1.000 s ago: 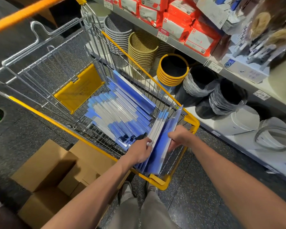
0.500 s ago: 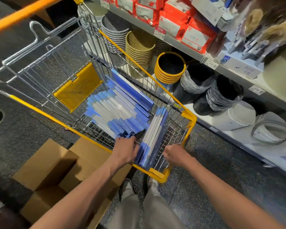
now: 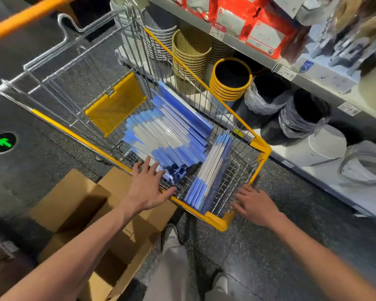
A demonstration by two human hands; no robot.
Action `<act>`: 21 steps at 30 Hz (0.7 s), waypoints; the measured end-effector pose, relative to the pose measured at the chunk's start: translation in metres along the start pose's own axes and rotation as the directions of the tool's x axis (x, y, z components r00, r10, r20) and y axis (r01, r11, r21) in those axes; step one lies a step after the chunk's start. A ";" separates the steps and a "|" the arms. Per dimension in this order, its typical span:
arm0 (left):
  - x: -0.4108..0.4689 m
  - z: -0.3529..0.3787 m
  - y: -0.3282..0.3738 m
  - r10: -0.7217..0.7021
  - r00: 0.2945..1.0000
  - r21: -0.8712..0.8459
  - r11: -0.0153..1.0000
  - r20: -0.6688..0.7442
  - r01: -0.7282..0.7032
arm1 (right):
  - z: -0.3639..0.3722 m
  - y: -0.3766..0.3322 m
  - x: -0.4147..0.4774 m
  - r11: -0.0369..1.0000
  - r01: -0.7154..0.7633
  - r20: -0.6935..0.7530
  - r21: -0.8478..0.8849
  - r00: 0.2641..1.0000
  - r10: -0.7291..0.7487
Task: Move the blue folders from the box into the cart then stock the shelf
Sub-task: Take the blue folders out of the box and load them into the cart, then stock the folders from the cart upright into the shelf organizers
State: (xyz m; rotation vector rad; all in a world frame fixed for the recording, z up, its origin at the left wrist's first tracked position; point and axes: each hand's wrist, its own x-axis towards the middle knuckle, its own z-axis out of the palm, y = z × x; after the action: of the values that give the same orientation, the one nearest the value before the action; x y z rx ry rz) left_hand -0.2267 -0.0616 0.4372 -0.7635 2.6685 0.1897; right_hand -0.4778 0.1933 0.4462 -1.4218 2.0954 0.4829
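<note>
Speckled dark flooring fills a shop aisle, with a green arrow marker set into it at the far left. A wire cart with yellow rims stands between the person and the shelf, blocking the lower tier. On that tier are stacked tan baskets, yellow-rimmed bins, black bins in plastic wrap and white bins. Red packages line the tier above.

The blue folders lie in the cart in two lots. A fanned pile slopes across the middle of the basket, its far end near the yellow seat flap. An upright bundle stands on edge along the cart's end wall, close to the near corner. A strip of bare wire floor separates it from the pile.

The left hand hangs over the cart's near rim with fingers straight and spread, holding nothing. Its fingertips are at the near end of the fanned pile, and whether they touch it cannot be told. The right hand is outside the cart, just beside the end wall. Its fingers are loosely apart and empty, and contact with the wire is unclear.

An open cardboard box sits on the floor against the cart's near side, its flaps under the left forearm. The person's pale trouser legs and shoes stand at the cart's near corner.
</note>
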 end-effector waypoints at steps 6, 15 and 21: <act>-0.005 0.005 0.039 0.013 1.000 0.022 1.000 -0.003 -0.013 | 0.027 0.023 -0.031 0.999 0.008 -0.060 0.047 0.998 -0.005; -0.012 0.009 0.124 0.082 0.997 -0.001 0.997 0.009 -0.082 | 0.084 0.085 -0.086 0.989 -0.020 -0.058 0.146 0.998 0.028; -0.012 0.020 0.214 0.066 0.995 -0.085 0.994 -0.072 -0.072 | 0.122 0.160 -0.116 0.980 -0.004 -0.103 0.199 0.994 0.025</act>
State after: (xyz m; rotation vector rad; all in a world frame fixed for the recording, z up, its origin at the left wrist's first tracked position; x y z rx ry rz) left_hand -0.3256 0.1298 0.4298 -0.7174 2.7695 0.3054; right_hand -0.5638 0.4074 0.4213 -1.3423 2.1704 0.2010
